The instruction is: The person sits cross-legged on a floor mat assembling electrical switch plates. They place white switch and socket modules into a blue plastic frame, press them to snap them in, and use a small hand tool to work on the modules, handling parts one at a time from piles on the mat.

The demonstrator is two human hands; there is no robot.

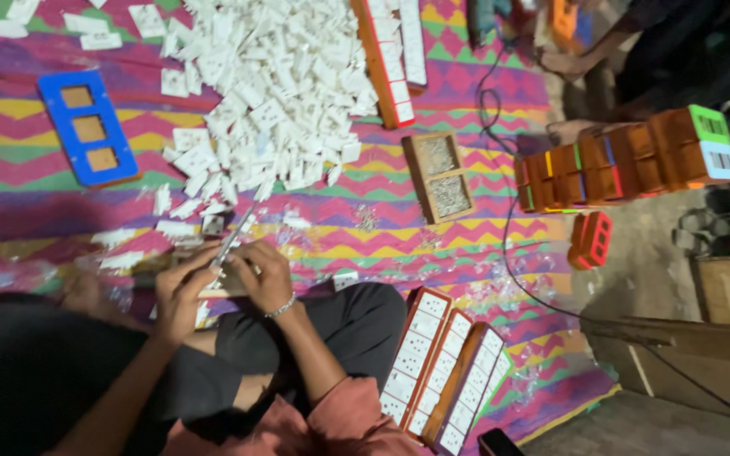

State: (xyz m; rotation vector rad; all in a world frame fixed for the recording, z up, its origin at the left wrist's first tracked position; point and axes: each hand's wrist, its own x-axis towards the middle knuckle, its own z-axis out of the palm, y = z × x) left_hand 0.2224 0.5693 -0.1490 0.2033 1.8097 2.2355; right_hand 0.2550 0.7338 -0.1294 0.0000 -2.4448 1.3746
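A long wooden frame strip [228,268] rests across the person's lap, just above the crossed knees, and both hands work on it. The left hand [181,291] is clenched around its near end, steadying it; the right hand [261,272], a bead bracelet at the wrist, has its fingers [242,263] closed on the strip's upper side, seemingly pressing a white socket plate into place. Whether a plate is actually pinched there cannot be told, since the hands hide it. The step in hand looks like filling the strip with plates; the next move would likely call for freeing one hand to pick another plate.

Just beyond the hands lie loose plates and plastic wrap on the patterned mat [35,181], and farther out the big pile of white socket plates [272,93]. A blue three-hole frame [88,127] lies to one side, a small wooden tray of screws [443,176] to the other. Filled strips [441,371] lie beside the knee. A row of orange boxes [627,160] and a black cable [509,245] sit well apart.
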